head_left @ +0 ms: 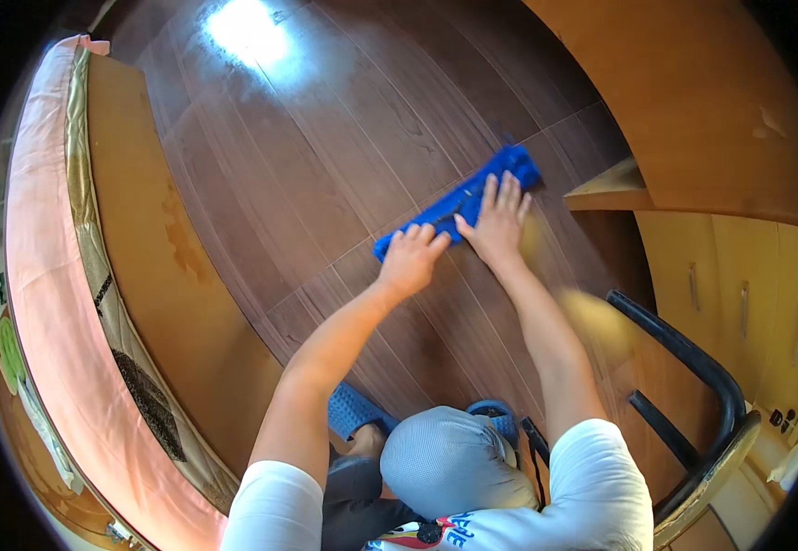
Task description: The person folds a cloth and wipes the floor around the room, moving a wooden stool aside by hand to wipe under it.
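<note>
A long, folded blue cloth (518,163) lies slantwise on the dark wood-look floor (325,156). Its near-left end is under my left hand (410,257), whose fingers are bent and closed on the fabric. Farther along, toward the right end, my right hand (498,225) presses on the cloth with fingers stretched out and spread. Both palms face down, and the part of the cloth beneath them is hidden.
Along the left stands a bed with a pink sheet (45,211) and a wooden side board (156,202). Wooden furniture (693,101) and cabinet doors (739,303) line the right. A black-framed chair (684,344) stands close by my right arm. My blue slippers (355,411) are on the floor.
</note>
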